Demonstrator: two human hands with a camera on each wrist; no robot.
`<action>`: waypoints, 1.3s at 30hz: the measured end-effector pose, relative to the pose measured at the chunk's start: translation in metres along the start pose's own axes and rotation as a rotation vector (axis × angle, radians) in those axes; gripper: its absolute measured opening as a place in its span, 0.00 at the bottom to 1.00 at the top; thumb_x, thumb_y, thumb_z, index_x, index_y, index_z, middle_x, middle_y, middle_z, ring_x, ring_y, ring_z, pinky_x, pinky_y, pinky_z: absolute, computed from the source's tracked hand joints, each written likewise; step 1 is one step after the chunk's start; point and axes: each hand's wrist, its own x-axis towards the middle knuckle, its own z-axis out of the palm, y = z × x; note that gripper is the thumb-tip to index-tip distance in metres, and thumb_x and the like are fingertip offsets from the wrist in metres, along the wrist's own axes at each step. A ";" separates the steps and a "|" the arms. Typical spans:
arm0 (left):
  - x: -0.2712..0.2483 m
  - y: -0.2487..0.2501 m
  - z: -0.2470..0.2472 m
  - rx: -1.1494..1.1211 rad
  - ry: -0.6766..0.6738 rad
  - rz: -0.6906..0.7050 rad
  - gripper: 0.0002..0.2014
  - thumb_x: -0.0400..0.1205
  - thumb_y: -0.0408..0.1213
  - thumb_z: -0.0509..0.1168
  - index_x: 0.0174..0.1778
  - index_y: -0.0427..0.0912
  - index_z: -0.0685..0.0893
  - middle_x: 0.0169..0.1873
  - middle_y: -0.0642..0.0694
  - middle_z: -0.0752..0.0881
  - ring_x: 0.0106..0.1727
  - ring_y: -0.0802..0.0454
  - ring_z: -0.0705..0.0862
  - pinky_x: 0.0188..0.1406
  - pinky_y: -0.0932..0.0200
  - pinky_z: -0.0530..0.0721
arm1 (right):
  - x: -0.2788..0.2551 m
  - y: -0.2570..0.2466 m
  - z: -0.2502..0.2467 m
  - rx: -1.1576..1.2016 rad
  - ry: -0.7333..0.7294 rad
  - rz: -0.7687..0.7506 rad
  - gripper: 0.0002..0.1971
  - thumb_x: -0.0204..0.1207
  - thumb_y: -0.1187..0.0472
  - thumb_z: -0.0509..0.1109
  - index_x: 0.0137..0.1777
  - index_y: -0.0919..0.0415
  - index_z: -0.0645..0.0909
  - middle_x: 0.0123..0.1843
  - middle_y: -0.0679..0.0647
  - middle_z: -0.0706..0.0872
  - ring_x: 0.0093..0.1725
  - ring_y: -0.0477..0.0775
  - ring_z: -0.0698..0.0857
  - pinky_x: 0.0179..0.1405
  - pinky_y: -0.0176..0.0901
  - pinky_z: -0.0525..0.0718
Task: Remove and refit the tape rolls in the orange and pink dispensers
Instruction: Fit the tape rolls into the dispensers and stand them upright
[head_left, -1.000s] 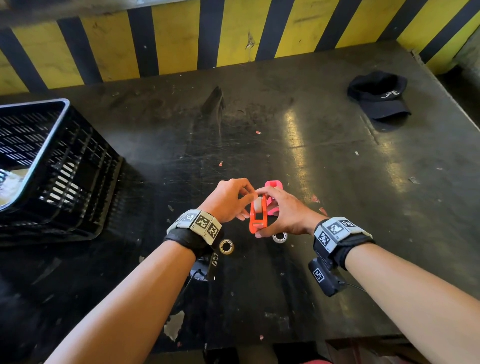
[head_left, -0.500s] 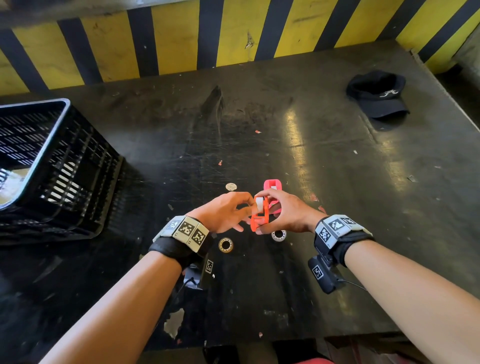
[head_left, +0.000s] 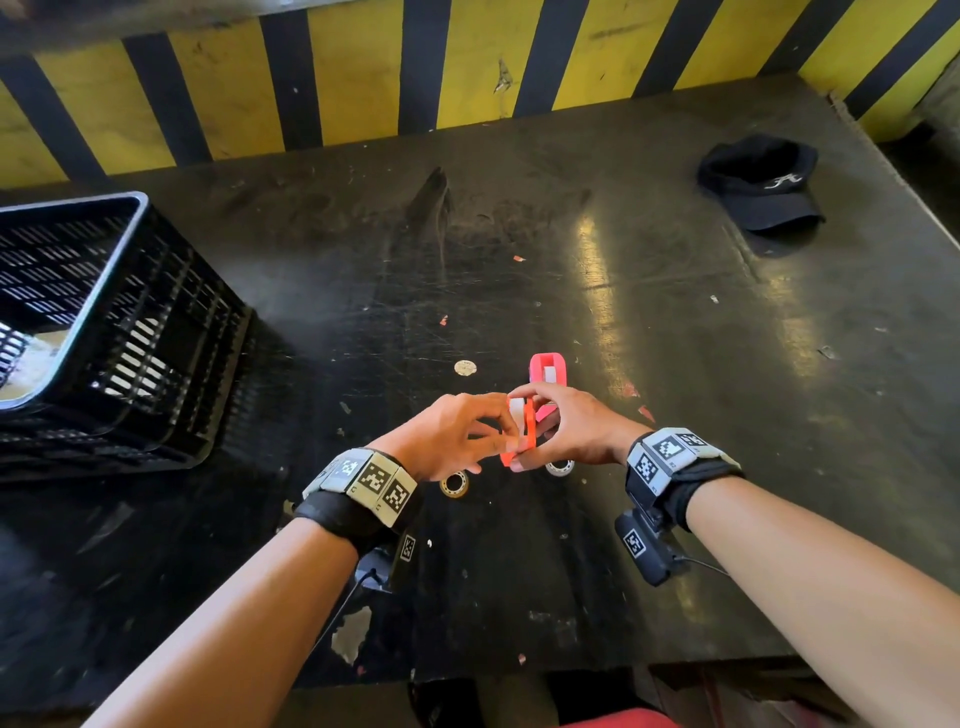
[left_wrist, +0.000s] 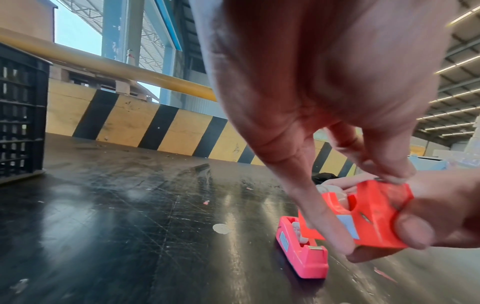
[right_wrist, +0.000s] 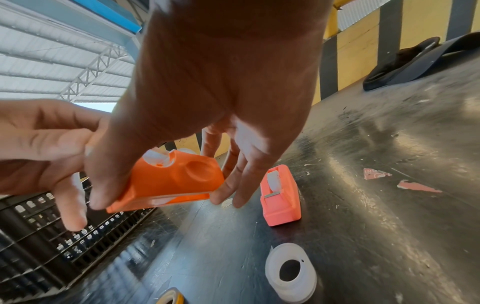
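Note:
The orange dispenser (head_left: 527, 434) is held above the table with a white tape roll in it. My right hand (head_left: 545, 426) grips it, thumb on the near side and fingers on the far side (right_wrist: 176, 181). From the left, my left hand (head_left: 493, 431) pinches at its top edge with thumb and a finger (left_wrist: 392, 174); the index finger points down along its side. Whether it pinches tape or plastic is hidden. Just beyond, the pink dispenser (head_left: 548, 371) stands on the table with a white roll in it (right_wrist: 280, 195). Near my hands lie a loose white roll (head_left: 560, 467) and a yellowish roll (head_left: 453, 484).
A black slatted crate (head_left: 104, 332) stands at the left of the dark table (head_left: 675, 364). A black cap (head_left: 761, 182) lies at the far right. A small pale disc (head_left: 465, 367) lies left of the pink dispenser. A yellow and black striped wall (head_left: 363, 78) runs along the back.
My left wrist has dropped and swung left, uncovering the pale disc. Both hands have stayed on the orange dispenser at about the same spot.

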 end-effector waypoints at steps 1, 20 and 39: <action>-0.001 0.000 0.000 0.019 0.017 0.003 0.07 0.83 0.46 0.74 0.53 0.49 0.91 0.76 0.62 0.74 0.70 0.50 0.88 0.53 0.47 0.95 | 0.000 0.001 0.000 -0.001 0.003 0.002 0.45 0.59 0.49 0.93 0.76 0.43 0.76 0.65 0.45 0.84 0.65 0.49 0.85 0.65 0.49 0.83; 0.003 -0.001 -0.002 -0.328 0.263 0.046 0.27 0.80 0.32 0.76 0.74 0.47 0.78 0.74 0.41 0.80 0.57 0.43 0.92 0.57 0.40 0.92 | -0.014 -0.007 -0.007 0.107 0.056 0.002 0.56 0.44 0.43 0.95 0.77 0.37 0.75 0.68 0.43 0.83 0.67 0.52 0.87 0.73 0.60 0.85; 0.005 0.007 0.011 -0.328 0.095 -0.007 0.33 0.82 0.45 0.76 0.83 0.51 0.73 0.72 0.44 0.85 0.61 0.45 0.93 0.62 0.44 0.93 | -0.023 -0.010 -0.017 0.083 0.041 -0.013 0.55 0.50 0.49 0.96 0.79 0.41 0.73 0.72 0.45 0.81 0.71 0.54 0.85 0.75 0.62 0.84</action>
